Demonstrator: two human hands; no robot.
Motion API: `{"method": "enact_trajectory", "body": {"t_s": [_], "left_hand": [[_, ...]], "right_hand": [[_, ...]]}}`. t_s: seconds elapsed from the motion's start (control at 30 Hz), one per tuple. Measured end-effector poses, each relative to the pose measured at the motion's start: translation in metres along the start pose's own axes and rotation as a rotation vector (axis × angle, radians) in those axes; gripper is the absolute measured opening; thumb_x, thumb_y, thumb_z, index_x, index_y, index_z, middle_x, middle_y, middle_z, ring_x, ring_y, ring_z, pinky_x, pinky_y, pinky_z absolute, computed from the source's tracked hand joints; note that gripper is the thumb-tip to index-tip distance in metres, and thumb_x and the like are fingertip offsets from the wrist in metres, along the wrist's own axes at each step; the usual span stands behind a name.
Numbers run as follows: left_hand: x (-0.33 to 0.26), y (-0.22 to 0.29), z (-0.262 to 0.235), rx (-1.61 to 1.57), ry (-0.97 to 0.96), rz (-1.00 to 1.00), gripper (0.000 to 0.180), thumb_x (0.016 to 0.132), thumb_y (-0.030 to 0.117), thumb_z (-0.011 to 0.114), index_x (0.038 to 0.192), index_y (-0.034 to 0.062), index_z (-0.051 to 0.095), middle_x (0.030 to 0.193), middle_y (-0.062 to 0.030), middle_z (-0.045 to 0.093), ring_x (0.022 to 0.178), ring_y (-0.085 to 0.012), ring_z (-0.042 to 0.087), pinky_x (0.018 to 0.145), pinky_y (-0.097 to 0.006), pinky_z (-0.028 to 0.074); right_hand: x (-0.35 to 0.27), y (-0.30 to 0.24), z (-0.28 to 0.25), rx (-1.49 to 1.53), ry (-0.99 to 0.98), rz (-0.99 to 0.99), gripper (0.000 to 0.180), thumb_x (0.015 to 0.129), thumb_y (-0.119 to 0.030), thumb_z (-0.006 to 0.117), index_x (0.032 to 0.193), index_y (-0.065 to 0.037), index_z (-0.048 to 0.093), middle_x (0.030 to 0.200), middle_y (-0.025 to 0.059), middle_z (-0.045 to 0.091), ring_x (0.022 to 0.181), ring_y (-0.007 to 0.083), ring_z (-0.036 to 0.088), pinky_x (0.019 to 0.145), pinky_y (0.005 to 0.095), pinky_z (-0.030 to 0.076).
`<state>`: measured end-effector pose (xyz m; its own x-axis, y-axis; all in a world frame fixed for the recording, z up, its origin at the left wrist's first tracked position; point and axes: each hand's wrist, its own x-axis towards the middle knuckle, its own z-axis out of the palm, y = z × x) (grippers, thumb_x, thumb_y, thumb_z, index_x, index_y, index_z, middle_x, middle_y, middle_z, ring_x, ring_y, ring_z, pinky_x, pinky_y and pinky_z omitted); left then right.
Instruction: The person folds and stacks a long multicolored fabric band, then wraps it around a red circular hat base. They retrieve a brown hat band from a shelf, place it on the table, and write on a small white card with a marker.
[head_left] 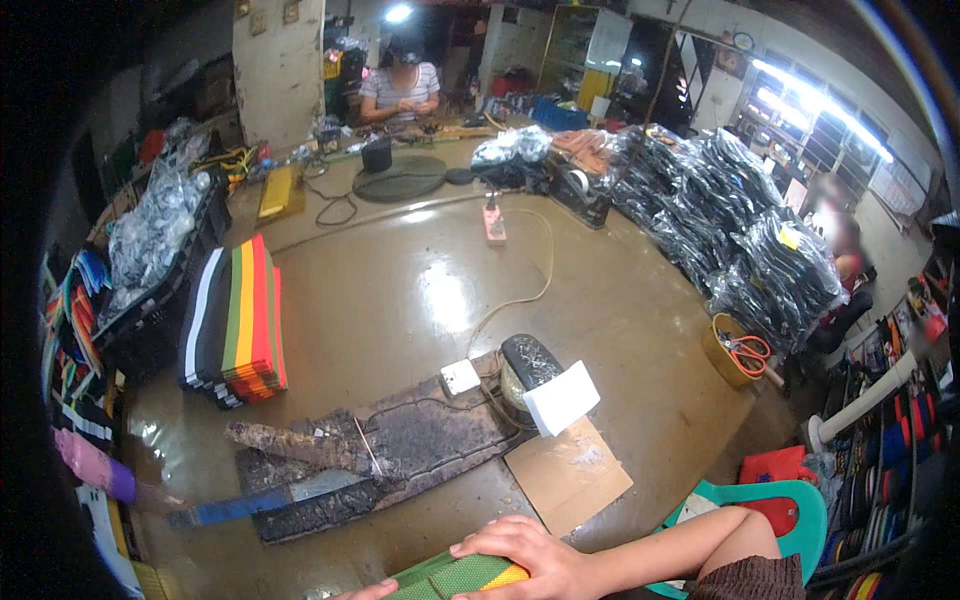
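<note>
At the bottom edge, my right hand (530, 562) is closed over a bundle of green and yellow woven webbing strips (440, 577), fingers wrapped across its top. Only a few fingers of my left hand (368, 591) show, pressed against the left end of the same bundle; the rest is cut off by the frame. Beyond the hands, a brown cardboard piece (568, 478) lies on the table. Past it is a dark, charred-looking board (420, 430) with a long blue-and-metal blade-like strip (270, 500) across it.
Stacked striped webbing strips (255, 320) stand at the left. A white extension socket (460, 377) and white card (562, 398) sit mid-table. Plastic-wrapped black goods (720, 210) pile at the right, near orange-handled scissors (748, 352). A green chair (810, 520) is lower right; a person (402, 88) sits across.
</note>
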<state>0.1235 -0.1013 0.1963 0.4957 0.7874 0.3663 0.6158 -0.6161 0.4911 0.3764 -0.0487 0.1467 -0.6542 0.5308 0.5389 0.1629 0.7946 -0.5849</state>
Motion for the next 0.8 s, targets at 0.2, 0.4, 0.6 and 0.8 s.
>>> {"method": "enact_trajectory", "body": {"t_s": [0.2, 0.4, 0.6, 0.8], "left_hand": [[-0.003, -0.008, -0.002, -0.024, -0.015, 0.025, 0.081, 0.068, 0.051, 0.076, 0.126, 0.0052, 0.044, 0.127, -0.0226, 0.048, 0.113, -0.0372, 0.048, 0.093, -0.048, 0.037], [-0.012, -0.001, 0.004, -0.006, 0.009, 0.029, 0.086, 0.069, 0.051, 0.076, 0.131, 0.0029, 0.041, 0.127, -0.023, 0.046, 0.115, -0.0383, 0.046, 0.097, -0.049, 0.035], [-0.025, -0.006, 0.031, -0.193, 0.251, -0.021, 0.076, 0.075, 0.042, 0.072, 0.13, -0.0023, 0.043, 0.127, -0.0182, 0.05, 0.122, -0.0257, 0.047, 0.104, -0.037, 0.035], [-0.026, -0.007, 0.029, -0.32, 0.164, 0.115, 0.068, 0.078, 0.03, 0.071, 0.135, 0.006, 0.043, 0.129, -0.0138, 0.05, 0.122, -0.0229, 0.046, 0.104, -0.034, 0.035]], "right_hand": [[0.003, -0.004, 0.008, -0.065, 0.055, -0.013, 0.057, 0.077, -0.054, 0.064, 0.123, -0.019, 0.062, 0.13, 0.0228, 0.046, 0.112, 0.038, 0.048, 0.091, 0.0516, 0.037], [-0.009, -0.011, 0.019, -0.02, 0.118, 0.007, 0.074, 0.072, -0.048, 0.074, 0.135, -0.02, 0.05, 0.138, 0.0215, 0.039, 0.122, 0.0399, 0.043, 0.1, 0.0517, 0.032], [-0.022, -0.003, 0.034, -0.204, 0.243, -0.041, 0.081, 0.065, -0.052, 0.078, 0.133, -0.016, 0.053, 0.136, 0.0197, 0.042, 0.126, 0.0378, 0.039, 0.105, 0.0475, 0.03], [-0.038, -0.025, 0.052, -0.245, 0.388, 0.015, 0.073, 0.065, -0.05, 0.077, 0.128, -0.019, 0.056, 0.128, 0.0206, 0.048, 0.124, 0.037, 0.042, 0.104, 0.0454, 0.033]]}}
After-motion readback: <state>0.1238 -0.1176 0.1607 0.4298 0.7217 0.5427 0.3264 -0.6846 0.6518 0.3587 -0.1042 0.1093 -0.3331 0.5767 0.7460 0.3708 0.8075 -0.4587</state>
